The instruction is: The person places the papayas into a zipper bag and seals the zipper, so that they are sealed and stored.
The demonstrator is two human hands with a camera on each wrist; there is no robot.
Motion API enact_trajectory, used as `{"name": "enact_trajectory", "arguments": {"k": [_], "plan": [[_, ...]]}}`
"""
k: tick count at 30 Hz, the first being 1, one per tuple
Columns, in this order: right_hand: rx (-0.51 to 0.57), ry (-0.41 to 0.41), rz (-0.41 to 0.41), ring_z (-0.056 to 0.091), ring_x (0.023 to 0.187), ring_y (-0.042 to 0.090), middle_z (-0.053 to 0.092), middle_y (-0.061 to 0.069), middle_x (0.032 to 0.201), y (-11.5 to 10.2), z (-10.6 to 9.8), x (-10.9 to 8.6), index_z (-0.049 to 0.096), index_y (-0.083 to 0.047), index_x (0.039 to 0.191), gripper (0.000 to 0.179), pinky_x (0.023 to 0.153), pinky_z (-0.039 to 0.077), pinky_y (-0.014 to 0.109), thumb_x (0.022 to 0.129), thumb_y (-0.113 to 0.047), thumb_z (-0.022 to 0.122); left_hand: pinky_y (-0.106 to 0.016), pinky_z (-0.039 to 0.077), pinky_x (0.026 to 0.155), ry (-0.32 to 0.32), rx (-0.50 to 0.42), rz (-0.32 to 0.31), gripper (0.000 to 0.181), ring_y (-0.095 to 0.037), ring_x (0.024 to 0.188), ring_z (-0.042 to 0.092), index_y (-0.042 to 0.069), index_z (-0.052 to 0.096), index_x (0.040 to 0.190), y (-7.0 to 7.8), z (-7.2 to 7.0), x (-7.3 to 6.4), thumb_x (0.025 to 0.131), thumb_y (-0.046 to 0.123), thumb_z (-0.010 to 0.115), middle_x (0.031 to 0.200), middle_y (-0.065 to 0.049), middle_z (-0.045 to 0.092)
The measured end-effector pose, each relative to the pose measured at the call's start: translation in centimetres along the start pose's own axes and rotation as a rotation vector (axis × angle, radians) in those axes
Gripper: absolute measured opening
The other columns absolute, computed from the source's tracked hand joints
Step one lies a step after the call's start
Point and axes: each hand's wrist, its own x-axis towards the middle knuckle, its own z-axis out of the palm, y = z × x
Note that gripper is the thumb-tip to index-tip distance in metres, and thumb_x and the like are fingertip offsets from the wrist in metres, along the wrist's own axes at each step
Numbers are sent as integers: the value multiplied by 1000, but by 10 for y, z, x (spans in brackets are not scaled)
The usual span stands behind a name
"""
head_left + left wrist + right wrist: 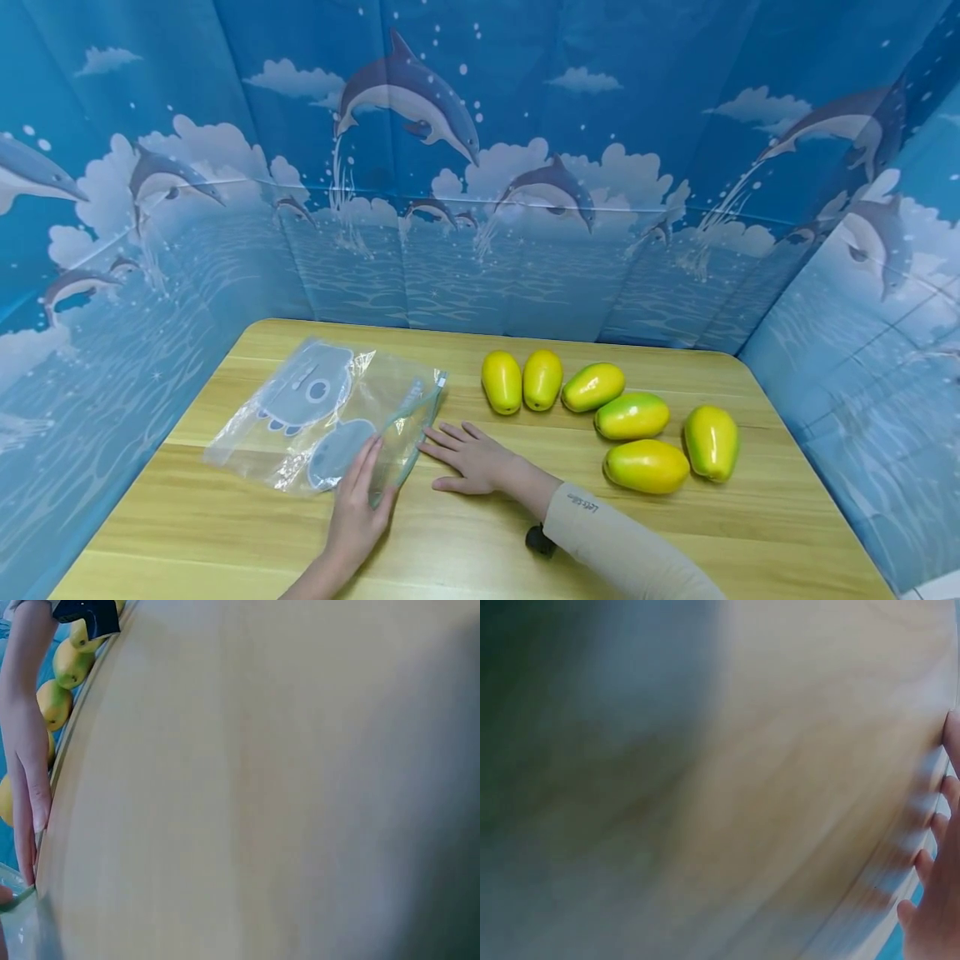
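Note:
A clear plastic zip bag (420, 367) with grey cartoon prints lies flat on the left of the table, its green-edged mouth parted toward the right. My left hand (356, 512) holds the near edge of the mouth, fingers over the plastic and thumb at the opening. In the left wrist view only a fingertip of it shows, beside the green edge. My right hand (471, 458) rests palm down on the table with fingers spread, fingertips right at the other side of the mouth. Several glossy yellow-green, mango-like fruits (632, 417) lie to its right.
The wooden table (225, 533) has rounded far corners. A blue curtain (480, 275) printed with dolphins hangs behind it and along both sides. A small black device (539, 542) sits at the right wrist, by a beige sleeve (615, 542).

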Motion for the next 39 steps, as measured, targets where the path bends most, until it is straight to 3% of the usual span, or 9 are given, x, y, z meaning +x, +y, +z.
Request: {"name": "enact_trajectory", "arguments": {"k": [4, 12, 16, 19, 21, 24, 30, 34, 39], "plan": [[7, 3, -2, 12, 139, 21, 9, -2, 154, 0, 0, 0, 13, -28, 147, 64, 112, 14, 46, 92, -57, 27, -20, 18, 107, 12, 42, -37, 86, -35, 116, 44, -1, 38, 136, 3, 0, -1, 58, -3, 76, 135, -20, 42], [45, 15, -6, 13, 139, 22, 10, -1, 154, 1, -1, -1, 16, -27, 147, 63, 111, 15, 46, 93, -55, 31, -15, 11, 109, 46, 57, -50, 103, -38, 116, 41, -1, 36, 137, 5, 2, 1, 45, -13, 81, 133, -23, 41], [103, 73, -34, 16, 138, 25, 11, 2, 153, 1, -4, -4, 20, -23, 147, 64, 110, 19, 49, 92, -51, 39, -35, 30, 105, 44, 76, -72, 106, -36, 116, 41, 0, 36, 137, 5, 2, 0, 43, -13, 82, 134, -20, 41], [211, 158, -51, 21, 136, 26, 16, 4, 152, 1, -8, -8, 25, -19, 145, 64, 108, 23, 50, 91, -45, 47, -53, 39, 90, 34, 80, -80, 106, -37, 116, 42, 0, 35, 138, 4, 2, -1, 43, -13, 82, 135, -20, 41], [311, 220, -43, 23, 136, 26, 18, 5, 152, 1, -12, -13, 28, -18, 144, 63, 107, 25, 49, 90, -41, 51, -57, 41, 83, 31, 76, -81, 106, -37, 114, 42, 0, 35, 138, 3, 3, -2, 43, -13, 82, 135, -20, 40], [454, 317, 9, 25, 135, 24, 20, 4, 151, 4, -20, -23, 30, -20, 143, 61, 106, 28, 47, 90, -35, 55, -54, 43, 79, 34, 85, -78, 106, -37, 113, 44, 0, 36, 137, 2, 2, -3, 43, -12, 82, 135, -20, 40], [666, 535, 193, 23, 135, 20, 21, -4, 150, 17, -31, -55, 29, -29, 142, 62, 106, 28, 48, 88, -30, 59, -44, 41, 74, 57, 104, -58, 106, -33, 112, 44, -1, 37, 137, 3, 2, -4, 41, -11, 82, 134, -20, 42], [703, 686, 278, 25, 135, 24, 25, 1, 149, 30, -35, -80, 32, -20, 142, 64, 104, 27, 53, 86, -27, 63, -46, 41, 77, 56, 107, -57, 107, -32, 114, 42, -1, 36, 137, 3, 1, -4, 41, -12, 82, 133, -21, 42], [628, 846, 392, 28, 132, 31, 29, 9, 146, 47, -38, -119, 32, -13, 141, 67, 101, 30, 56, 84, -22, 66, -46, 40, 79, 56, 111, -50, 107, -28, 118, 41, -1, 36, 137, 3, 2, -5, 41, -12, 82, 134, -20, 42]]}}
